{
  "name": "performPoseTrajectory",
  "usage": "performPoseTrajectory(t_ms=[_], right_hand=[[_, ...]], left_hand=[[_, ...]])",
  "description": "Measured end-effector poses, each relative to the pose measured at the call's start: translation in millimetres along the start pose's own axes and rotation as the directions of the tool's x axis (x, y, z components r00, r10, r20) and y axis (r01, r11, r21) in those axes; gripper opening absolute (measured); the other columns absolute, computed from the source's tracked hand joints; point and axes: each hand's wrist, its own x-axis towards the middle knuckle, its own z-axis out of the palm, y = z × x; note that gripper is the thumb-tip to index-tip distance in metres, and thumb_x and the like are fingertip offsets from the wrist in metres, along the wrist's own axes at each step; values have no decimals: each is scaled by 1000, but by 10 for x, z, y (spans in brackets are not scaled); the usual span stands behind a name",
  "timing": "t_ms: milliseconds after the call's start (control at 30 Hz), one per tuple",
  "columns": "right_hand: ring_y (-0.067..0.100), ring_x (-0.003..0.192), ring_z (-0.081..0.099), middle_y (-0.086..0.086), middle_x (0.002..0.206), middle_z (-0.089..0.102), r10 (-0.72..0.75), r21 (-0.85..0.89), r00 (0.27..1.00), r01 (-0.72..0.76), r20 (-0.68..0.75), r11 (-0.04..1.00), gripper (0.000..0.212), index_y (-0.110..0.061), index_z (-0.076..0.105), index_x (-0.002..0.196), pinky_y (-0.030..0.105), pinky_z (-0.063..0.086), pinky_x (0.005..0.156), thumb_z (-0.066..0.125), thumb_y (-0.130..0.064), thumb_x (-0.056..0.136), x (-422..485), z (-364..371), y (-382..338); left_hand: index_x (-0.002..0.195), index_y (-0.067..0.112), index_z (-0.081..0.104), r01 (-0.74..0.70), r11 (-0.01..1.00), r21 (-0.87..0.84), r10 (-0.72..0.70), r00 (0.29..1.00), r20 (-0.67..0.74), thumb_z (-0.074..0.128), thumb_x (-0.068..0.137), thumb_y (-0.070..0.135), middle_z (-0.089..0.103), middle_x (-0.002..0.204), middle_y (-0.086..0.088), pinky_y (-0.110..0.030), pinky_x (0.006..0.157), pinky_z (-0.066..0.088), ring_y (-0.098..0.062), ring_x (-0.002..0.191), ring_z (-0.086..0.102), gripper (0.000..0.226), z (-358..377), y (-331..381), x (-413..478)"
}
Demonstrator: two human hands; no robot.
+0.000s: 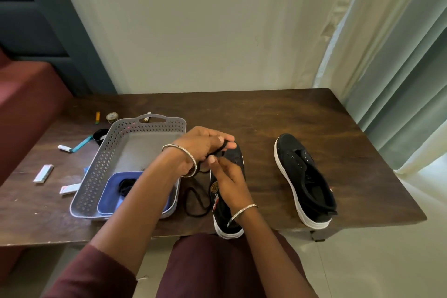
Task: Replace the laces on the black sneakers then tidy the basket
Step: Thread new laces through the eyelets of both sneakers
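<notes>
- Black sneaker [221,219] lay directly beneath the fingers, its toe hidden under them and its heel towards the person; how many of its eyelets were threaded could not be told.
- The lace [217,150] ran taut between the two hands; its slack trailed down from the fingers into a loose loop on the table [266,113], between the sneaker and the basket [96,167].
- The left hand [200,146] held the lace with its fingers [225,139] curled round it; the right hand [229,179] pinched the same lace between thumb and fingertip, just below the left fingers.
- The second sneaker [304,176] sat well to the right of the fingers; its eyelets showed bare, so it seemingly remained to be laced.
- A blue tub [108,201] sat in the basket's near end, left of the fingers and beneath the left forearm; a dark bundle [127,187] inside it was possibly another lace.
- Small white boxes [43,173], a blue-handled tool [81,144] and other bits were scattered on the table beyond the basket, far left of the fingers.
- Judged from this, the task was in its early half; one shoe was being laced, one was untouched, and the tidying had not begun.
</notes>
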Motion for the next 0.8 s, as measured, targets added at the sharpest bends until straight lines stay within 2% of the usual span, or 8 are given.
performPoseTrajectory(t_ms=[200, 300, 400, 500, 600, 700, 733, 800], right_hand=[[25, 87, 59, 14, 83, 65, 147, 353, 989, -127, -30, 927, 15, -11, 58, 82, 36, 45, 87, 53, -14, 96, -142, -64, -194], [26, 63, 57, 9, 65, 58, 248, 471, 968, -239, 44, 849, 17, -9, 56, 86, 37, 51, 72, 47, -14, 100, -243, -215, -349], [11, 44, 30, 0, 57, 43, 294, 234, 951, -309, 98, 922, 23, -4, 65, 99, 25, 36, 47, 53, -23, 101, -320, -526, -464], [4, 47, 30, -10, 55, 44, 258, -113, 966, -254, 27, 961, 29, -7, 73, 98, 18, 27, 46, 57, -31, 99, -389, -1018, -586], [6, 49, 27, -8, 55, 29, 179, -125, 983, -183, -42, 975, 31, -7, 73, 92, 19, 27, 49, 58, -34, 96, -448, -1433, -727], [8, 49, 27, -3, 59, 30, 141, -48, 975, -152, -174, 987, 31, -6, 72, 92, 21, 27, 49, 57, -34, 97, -438, -1645, -761], [8, 48, 27, -3, 60, 31, 129, -40, 969, -140, -211, 989, 31, -7, 72, 91, 20, 27, 47, 57, -33, 98, -421, -1667, -751], [8, 48, 28, -1, 60, 31, 96, -75, 966, -117, -239, 990, 30, -11, 72, 88, 19, 26, 46, 57, -33, 99, -393, -1630, -730]], left_hand=[[118, 6, 69, -52, 998, 35, 56, 990, -129, 61, 94, 5, 73, 109, -5, -3, 45, 40, 3, 72, 64, 25, -34, -22, -23], [102, 7, 75, -102, 989, 107, 127, 957, -260, 69, 89, 7, 75, 94, -4, -8, 62, 51, -1, 70, 67, 13, -75, -148, 62], [77, 26, 74, -53, 956, 288, 186, 870, -457, 76, 86, 18, 75, 75, 9, -27, 78, 58, -4, 71, 71, 12, -152, -296, 119], [77, 23, 70, 2, 973, 230, 135, 806, -577, 67, 92, 17, 74, 68, 10, -29, 78, 56, -5, 61, 71, 17, -260, -435, 166], [88, 10, 66, 50, 999, 9, -35, 803, -594, 60, 95, 12, 73, 63, 1, -38, 80, 60, -14, 56, 70, 10, -342, -547, 249], [97, 1, 61, 99, 982, -164, -177, 798, -577, 52, 99, 9, 72, 71, -8, -20, 42, 49, -13, 50, 63, 12, -341, -584, 259], [95, 5, 62, 123, 983, -135, -179, 797, -577, 52, 99, 10, 72, 75, -9, -17, 37, 43, -13, 52, 62, 12, -324, -587, 239], [90, 13, 68, 163, 978, 134, -54, 807, -589, 56, 97, 15, 73, 84, -9, -23, 52, 51, -18, 65, 64, 15, -283, -598, 193]])
